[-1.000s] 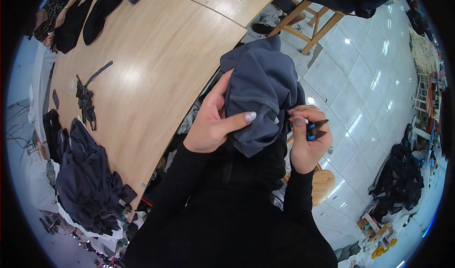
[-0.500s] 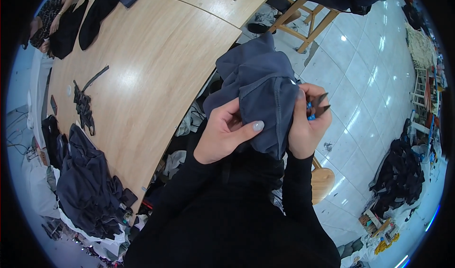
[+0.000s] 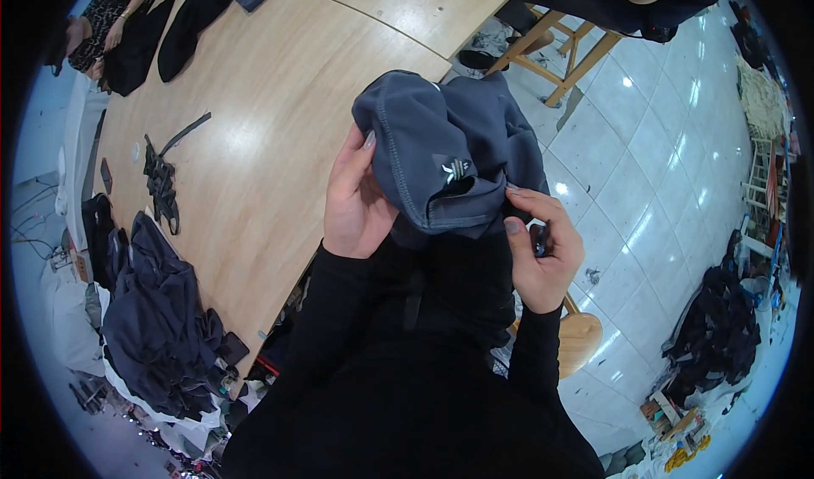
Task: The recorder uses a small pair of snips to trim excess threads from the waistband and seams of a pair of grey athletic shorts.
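Observation:
A dark grey-blue garment (image 3: 458, 153) is bunched up in front of me, with a stitched seam along its left side and a small patch with a light mark facing up. My left hand (image 3: 360, 195) grips its left edge, thumb on top and fingers underneath. At the lower right of the cloth is my right hand (image 3: 547, 246), its curled fingertips touching the fabric. Tucked in that palm are small thread snips (image 3: 540, 240), now mostly hidden by the fingers.
A light wooden table (image 3: 280, 123) stands to my left, bearing dark strips (image 3: 159, 182) and black cloth. A dark garment pile (image 3: 157, 318) lies at lower left. Wooden stools (image 3: 581, 335) and a dark heap (image 3: 716, 326) are on the right. Other people sit at the far left and top right.
The garment has been turned and opened out, bringing the marked patch into view. My left hand has moved up and left to its edge; the snips' blades no longer show.

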Demonstrator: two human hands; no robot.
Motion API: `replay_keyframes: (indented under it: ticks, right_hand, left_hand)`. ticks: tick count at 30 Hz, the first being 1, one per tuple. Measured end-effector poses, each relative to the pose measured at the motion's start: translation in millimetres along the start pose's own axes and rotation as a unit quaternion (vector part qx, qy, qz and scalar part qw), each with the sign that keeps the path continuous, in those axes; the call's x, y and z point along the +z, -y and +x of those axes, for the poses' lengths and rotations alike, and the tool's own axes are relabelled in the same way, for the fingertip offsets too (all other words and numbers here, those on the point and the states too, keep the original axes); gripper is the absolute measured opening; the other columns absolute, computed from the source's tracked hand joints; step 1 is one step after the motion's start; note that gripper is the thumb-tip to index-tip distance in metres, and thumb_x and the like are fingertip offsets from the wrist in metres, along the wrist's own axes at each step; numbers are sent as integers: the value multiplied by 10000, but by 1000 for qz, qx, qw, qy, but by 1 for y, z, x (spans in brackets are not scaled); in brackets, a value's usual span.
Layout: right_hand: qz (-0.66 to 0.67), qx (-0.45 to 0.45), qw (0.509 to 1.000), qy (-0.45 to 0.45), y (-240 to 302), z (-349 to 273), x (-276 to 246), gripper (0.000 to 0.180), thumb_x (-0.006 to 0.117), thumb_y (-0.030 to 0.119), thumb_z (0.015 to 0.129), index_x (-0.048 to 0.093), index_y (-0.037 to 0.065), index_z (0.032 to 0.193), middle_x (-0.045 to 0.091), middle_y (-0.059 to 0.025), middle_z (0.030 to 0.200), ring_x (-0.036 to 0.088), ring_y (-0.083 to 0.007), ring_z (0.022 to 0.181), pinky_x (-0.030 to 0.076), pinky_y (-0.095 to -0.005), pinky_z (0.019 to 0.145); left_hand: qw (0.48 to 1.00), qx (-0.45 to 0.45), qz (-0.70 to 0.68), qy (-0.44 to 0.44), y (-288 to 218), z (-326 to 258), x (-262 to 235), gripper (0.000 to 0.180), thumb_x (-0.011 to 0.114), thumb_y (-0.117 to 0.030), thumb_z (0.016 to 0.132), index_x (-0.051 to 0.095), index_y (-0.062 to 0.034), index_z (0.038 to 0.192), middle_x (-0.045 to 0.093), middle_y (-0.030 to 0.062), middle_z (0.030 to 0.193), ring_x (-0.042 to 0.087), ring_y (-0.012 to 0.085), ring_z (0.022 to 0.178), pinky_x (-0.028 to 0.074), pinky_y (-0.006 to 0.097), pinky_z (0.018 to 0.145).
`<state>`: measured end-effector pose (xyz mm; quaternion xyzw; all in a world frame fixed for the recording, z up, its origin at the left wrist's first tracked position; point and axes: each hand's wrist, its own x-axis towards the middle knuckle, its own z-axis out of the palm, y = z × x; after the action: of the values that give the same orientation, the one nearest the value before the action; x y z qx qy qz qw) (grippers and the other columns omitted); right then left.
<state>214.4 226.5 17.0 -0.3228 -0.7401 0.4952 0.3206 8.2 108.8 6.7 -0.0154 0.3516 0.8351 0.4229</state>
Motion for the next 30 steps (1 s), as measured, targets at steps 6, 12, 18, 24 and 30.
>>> replay_keyframes:
  ticks: [6, 12, 18, 24, 30]
  right_hand:
    - [-26, -19, 999, -3, -2, 2, 2, 245, 799, -60, 868, 764, 1, 1103, 789, -152, 1132, 768, -276, 1016, 573, -325, 886]
    - [-44, -22, 999, -3, -1, 7, 6, 231, 798, -52, 877, 764, 6, 1098, 790, -143, 1125, 762, -257, 978, 562, -307, 844]
    - [-43, -31, 998, -20, 0, 5, 8, 205, 781, -53, 899, 761, 5, 1094, 792, -140, 1114, 760, -242, 964, 555, -298, 826]
    - [-21, -9, 998, -54, -2, 5, 3, 183, 718, -70, 949, 756, -1, 1114, 796, -132, 1079, 770, -220, 961, 553, -276, 815]
    - [-17, 37, 997, -59, 5, 9, 7, 210, 720, -80, 941, 757, -5, 1134, 791, -131, 1048, 756, -195, 905, 565, -294, 789]
  left_hand:
    - [999, -39, 10, 35, -6, -8, -15, 524, 475, -267, 1166, 384, -27, 1623, 583, 123, 1545, 622, 236, 1384, 537, 398, 1144]
    - [993, -49, 99, 34, -12, -31, -27, 609, 522, -373, 1155, 367, -17, 1624, 578, 123, 1554, 598, 250, 1412, 509, 451, 1158]
    - [994, -36, 97, 15, -5, -39, -31, 734, 734, -212, 1047, 335, 2, 1625, 562, 131, 1532, 578, 231, 1406, 485, 400, 1162]
    - [984, 15, 172, -36, -5, -31, -24, 790, 769, -150, 1002, 323, 13, 1633, 457, 173, 1610, 528, 252, 1440, 454, 406, 1187]
    - [815, 265, 511, -66, -1, -32, 5, 774, 857, -146, 890, 489, -44, 1563, 343, 213, 1684, 417, 353, 1515, 400, 493, 1213]
